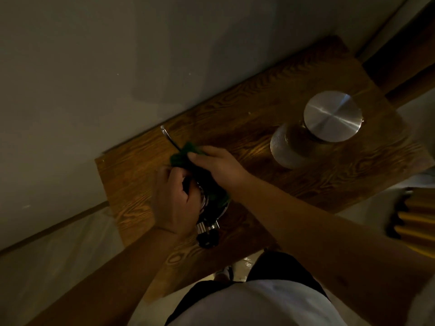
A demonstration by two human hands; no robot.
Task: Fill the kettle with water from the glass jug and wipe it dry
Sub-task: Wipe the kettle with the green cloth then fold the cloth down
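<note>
Kettle (208, 208) sat mid-tabletop (259, 137), left hand (174, 198) clamped on it, right hand (216, 163) pressing green cloth (181, 156) against it; glass jug (313, 130) well apart. Risk: hard wiping tips kettle, spilling water.

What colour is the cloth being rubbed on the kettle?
Dark green cloth, best seen in the head view.

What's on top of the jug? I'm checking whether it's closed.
A round metal lid sits on the jug, covering its mouth. Whatever is inside under the lid can't be seen.
</note>
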